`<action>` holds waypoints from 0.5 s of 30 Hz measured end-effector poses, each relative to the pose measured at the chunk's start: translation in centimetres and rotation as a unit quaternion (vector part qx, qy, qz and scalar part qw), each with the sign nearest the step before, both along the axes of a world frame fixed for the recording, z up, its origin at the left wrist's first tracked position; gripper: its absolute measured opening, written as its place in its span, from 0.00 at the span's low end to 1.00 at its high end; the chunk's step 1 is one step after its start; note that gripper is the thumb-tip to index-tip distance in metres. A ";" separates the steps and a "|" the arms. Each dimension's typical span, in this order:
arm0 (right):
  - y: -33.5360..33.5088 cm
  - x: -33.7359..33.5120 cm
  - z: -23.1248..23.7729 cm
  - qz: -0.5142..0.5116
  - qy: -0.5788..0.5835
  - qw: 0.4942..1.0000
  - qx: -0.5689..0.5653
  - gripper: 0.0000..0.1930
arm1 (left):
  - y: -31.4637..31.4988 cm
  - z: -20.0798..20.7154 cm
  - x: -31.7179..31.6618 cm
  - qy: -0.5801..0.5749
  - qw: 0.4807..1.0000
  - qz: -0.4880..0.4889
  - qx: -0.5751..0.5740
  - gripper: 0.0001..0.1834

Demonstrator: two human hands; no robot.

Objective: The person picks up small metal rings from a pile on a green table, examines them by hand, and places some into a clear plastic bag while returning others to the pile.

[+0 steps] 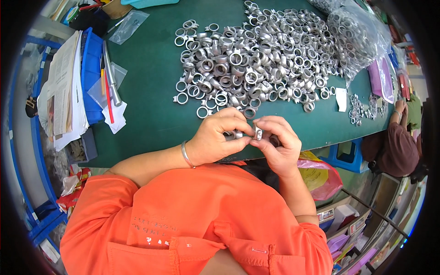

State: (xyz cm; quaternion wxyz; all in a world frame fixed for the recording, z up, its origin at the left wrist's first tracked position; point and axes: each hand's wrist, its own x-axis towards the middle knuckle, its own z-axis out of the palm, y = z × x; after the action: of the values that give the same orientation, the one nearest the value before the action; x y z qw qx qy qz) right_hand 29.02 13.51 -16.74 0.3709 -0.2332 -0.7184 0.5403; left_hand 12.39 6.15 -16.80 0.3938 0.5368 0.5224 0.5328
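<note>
metal piece (259, 133): was partly covered by right hand (282, 145); detail too small to tell
ring (238, 134) in left hand (215, 133): was partly hidden
teal tray (149, 2): was cut off at top
small parts (356, 110): were too small to identify

Wkshop – bench (146, 87) w/ metal rings (263, 59)

Bright, fairly even light lay over the green table (142, 91) and the orange shirt (183, 206), seemingly from above; small pale glints dotted the metal rings (275, 59), with dark little shadows in the gaps between them; whitish glare streaked the clear plastic bag (355, 36); the middle looked reasonably crisp; toward the rim detail softened, the blue frame (48, 225) at left bowed, and the corners sank into black.
</note>
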 end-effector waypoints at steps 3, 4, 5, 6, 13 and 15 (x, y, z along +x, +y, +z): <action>0.1 0.1 -0.1 0.004 0.009 1.000 0.016 0.16 | 0.1 0.2 0.1 -0.011 1.000 -0.002 -0.011 0.08; 0.1 0.1 -0.2 0.006 0.011 1.000 0.018 0.16 | 0.2 0.2 0.0 -0.014 1.000 -0.005 -0.009 0.07; 0.2 0.2 -0.2 0.007 0.014 1.000 0.021 0.16 | 0.2 0.2 0.0 -0.016 1.000 -0.008 -0.008 0.07; 0.2 0.4 -0.4 0.030 0.034 0.999 -0.029 0.16 | 0.2 0.3 -0.1 -0.070 0.996 -0.015 -0.050 0.07; 1.5 2.3 -1.6 0.107 0.296 0.845 -0.432 0.08 | -0.3 -2.2 -2.2 -0.741 0.598 -0.174 -0.252 0.15; 2.9 2.8 -0.4 -0.019 0.099 0.933 -0.345 0.05 | -0.3 -2.0 -2.1 -0.749 0.585 -0.167 -0.262 0.16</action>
State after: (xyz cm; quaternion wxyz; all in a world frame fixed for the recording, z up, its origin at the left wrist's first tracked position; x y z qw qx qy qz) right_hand 31.82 16.45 -17.18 0.3469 -0.3054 -0.4429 0.7683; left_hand 10.31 5.82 -18.82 0.8516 -0.1012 0.0600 0.5109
